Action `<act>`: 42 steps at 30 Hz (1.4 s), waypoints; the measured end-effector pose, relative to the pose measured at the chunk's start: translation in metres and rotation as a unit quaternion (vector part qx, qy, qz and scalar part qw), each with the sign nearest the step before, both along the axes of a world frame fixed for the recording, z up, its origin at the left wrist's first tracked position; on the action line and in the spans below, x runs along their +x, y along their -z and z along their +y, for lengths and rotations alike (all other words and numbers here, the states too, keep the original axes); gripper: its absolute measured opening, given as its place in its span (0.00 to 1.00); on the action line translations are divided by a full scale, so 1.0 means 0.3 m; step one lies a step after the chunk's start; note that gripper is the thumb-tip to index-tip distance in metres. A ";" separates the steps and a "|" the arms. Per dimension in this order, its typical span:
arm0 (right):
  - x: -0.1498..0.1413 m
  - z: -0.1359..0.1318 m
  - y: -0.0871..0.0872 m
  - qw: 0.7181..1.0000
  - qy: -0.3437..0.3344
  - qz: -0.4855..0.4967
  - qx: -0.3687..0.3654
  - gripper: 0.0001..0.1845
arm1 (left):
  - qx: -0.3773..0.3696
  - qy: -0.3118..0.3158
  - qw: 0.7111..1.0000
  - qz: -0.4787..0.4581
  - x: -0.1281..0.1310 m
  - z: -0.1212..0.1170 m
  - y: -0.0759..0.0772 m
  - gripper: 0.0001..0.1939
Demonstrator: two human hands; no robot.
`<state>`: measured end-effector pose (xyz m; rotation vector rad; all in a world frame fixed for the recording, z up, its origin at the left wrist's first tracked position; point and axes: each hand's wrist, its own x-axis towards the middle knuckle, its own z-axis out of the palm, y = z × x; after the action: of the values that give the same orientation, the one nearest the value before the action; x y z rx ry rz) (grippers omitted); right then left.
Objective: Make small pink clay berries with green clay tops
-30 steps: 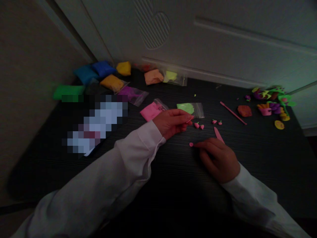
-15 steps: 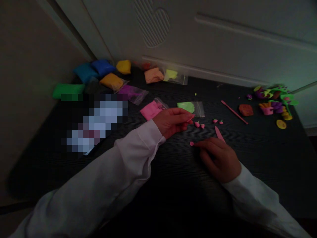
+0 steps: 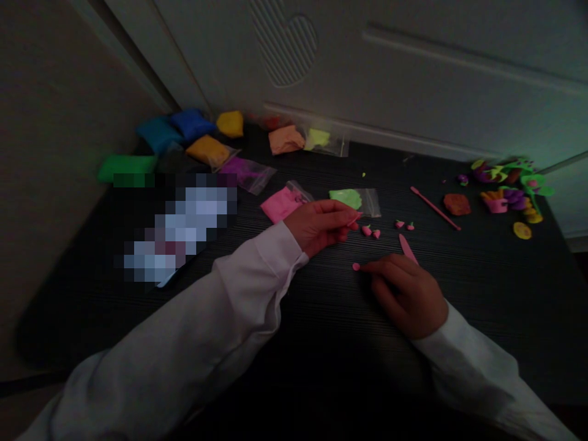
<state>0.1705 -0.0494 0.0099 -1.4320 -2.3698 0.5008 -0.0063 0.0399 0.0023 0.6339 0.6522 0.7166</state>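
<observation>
My left hand (image 3: 324, 225) is closed in a pinch over the table, with a small pink piece of clay (image 3: 354, 218) between thumb and fingertips. Lower right, my right hand (image 3: 407, 294) rests with its index finger stretched out, the tip at the edge of a small flat pink clay disc (image 3: 356, 267). The thumb is apart from that finger; the other fingers are curled and partly hidden. Past the left fingertips lie several tiny pink clay fruits (image 3: 366, 230) with green tops. A pink clay knife (image 3: 407, 248) lies partly behind my right hand.
Beyond my left hand are a bag of pink clay (image 3: 280, 205) and a bag of light green clay (image 3: 345, 198). A pink stick tool (image 3: 435, 208), a brown clay lump (image 3: 456, 204) and clay models (image 3: 514, 197) lie right. Colored clay packs (image 3: 193, 125) and a blurred-out object (image 3: 184, 226) occupy the left.
</observation>
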 end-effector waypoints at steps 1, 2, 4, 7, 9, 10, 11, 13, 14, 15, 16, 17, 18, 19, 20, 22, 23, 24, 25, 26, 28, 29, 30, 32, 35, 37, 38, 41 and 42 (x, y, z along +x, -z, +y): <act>0.000 0.000 0.000 1.000 0.000 0.002 0.001 0.13 | 0.000 0.000 1.000 0.000 0.000 0.000 0.000 0.03; -0.001 0.001 0.000 1.000 0.000 0.003 0.002 0.13 | 0.000 -0.001 1.000 0.000 0.000 0.000 0.000 0.03; -0.002 0.002 -0.002 1.000 -0.002 0.002 0.001 0.13 | 0.001 0.000 1.000 0.000 0.000 0.000 0.000 0.03; -0.002 0.002 -0.005 1.000 -0.003 -0.004 -0.005 0.13 | -0.001 0.000 1.000 -0.001 -0.001 0.000 0.000 0.03; -0.001 0.000 -0.006 1.000 0.000 -0.003 -0.004 0.13 | -0.001 -0.001 1.000 -0.002 -0.001 0.001 0.000 0.03; -0.001 0.000 -0.006 1.000 0.001 -0.004 -0.005 0.13 | -0.001 -0.001 1.000 -0.002 -0.001 0.001 0.000 0.03; -0.001 -0.001 -0.006 1.000 0.000 -0.005 -0.007 0.13 | -0.001 -0.002 1.000 -0.001 -0.001 0.001 0.000 0.03; -0.001 -0.001 -0.005 1.000 -0.001 -0.006 -0.011 0.13 | 0.001 -0.001 1.000 0.000 0.000 0.000 0.000 0.03; -0.001 -0.001 -0.005 1.000 -0.001 -0.006 -0.011 0.13 | 0.000 0.000 1.000 0.001 0.000 0.000 0.000 0.03; -0.001 0.000 -0.004 1.000 -0.002 -0.005 -0.010 0.13 | 0.000 0.000 1.000 0.002 0.000 0.000 0.001 0.03; -0.002 0.000 -0.004 1.000 -0.002 -0.005 -0.008 0.13 | -0.001 0.000 1.000 0.002 -0.001 0.000 0.002 0.03; -0.002 0.001 -0.003 1.000 -0.002 -0.005 -0.007 0.13 | -0.001 0.000 1.000 0.002 -0.001 0.000 0.002 0.03; -0.002 0.001 -0.003 1.000 -0.002 -0.006 -0.007 0.13 | -0.001 0.000 1.000 0.002 -0.001 0.000 0.003 0.03; -0.002 0.002 -0.003 1.000 -0.003 -0.006 -0.006 0.13 | -0.001 0.000 1.000 0.003 -0.001 0.000 0.003 0.03; -0.002 0.002 -0.004 1.000 -0.003 -0.006 -0.006 0.13 | -0.001 0.000 1.000 0.003 -0.002 0.001 0.003 0.04; -0.002 0.002 -0.004 1.000 -0.005 -0.006 -0.004 0.13 | -0.001 0.001 1.000 0.005 -0.002 0.001 0.001 0.04; -0.002 0.003 -0.005 1.000 -0.005 -0.006 -0.004 0.13 | -0.002 0.001 1.000 0.006 -0.002 0.001 0.000 0.04; -0.002 0.002 -0.005 1.000 -0.006 -0.006 -0.003 0.13 | -0.003 0.001 1.000 0.007 -0.002 0.001 -0.001 0.04; -0.002 0.002 -0.005 1.000 -0.005 -0.006 -0.002 0.13 | -0.004 0.001 1.000 0.008 -0.002 0.001 -0.002 0.04; -0.002 0.002 -0.005 1.000 -0.005 -0.005 -0.002 0.13 | -0.004 0.001 1.000 0.009 -0.001 0.000 -0.002 0.04; -0.002 0.001 -0.006 1.000 -0.003 0.000 0.000 0.13 | -0.004 0.001 1.000 0.009 -0.001 0.000 0.000 0.04; -0.001 0.001 -0.006 1.000 -0.002 0.003 0.000 0.13 | -0.003 0.001 1.000 0.007 -0.001 0.000 0.001 0.04; -0.001 0.000 -0.006 1.000 -0.002 0.004 -0.001 0.13 | -0.002 0.001 1.000 0.006 -0.001 0.000 0.002 0.04; 0.000 0.000 -0.007 1.000 -0.002 0.004 -0.002 0.13 | 0.000 0.001 1.000 0.001 -0.001 0.001 0.004 0.03; 0.001 0.000 -0.007 1.000 -0.003 -0.003 -0.006 0.13 | 0.001 0.003 1.000 0.000 -0.001 0.001 0.003 0.03; 0.001 0.000 -0.007 1.000 -0.004 -0.006 -0.007 0.13 | 0.000 0.003 1.000 0.004 -0.001 0.000 0.000 0.04; 0.000 0.000 -0.007 1.000 -0.004 -0.007 -0.008 0.13 | -0.001 0.002 1.000 0.005 -0.001 0.000 -0.001 0.04; -0.001 0.001 -0.008 1.000 -0.004 -0.007 -0.009 0.14 | 0.000 -0.001 1.000 0.006 0.000 -0.001 -0.002 0.04; -0.002 0.002 -0.008 1.000 -0.004 -0.007 -0.010 0.14 | 0.000 -0.001 1.000 0.006 0.000 -0.002 -0.002 0.04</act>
<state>0.1700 -0.0488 0.0123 -1.4397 -2.3884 0.5190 -0.0063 0.0394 0.0028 0.6376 0.6651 0.7148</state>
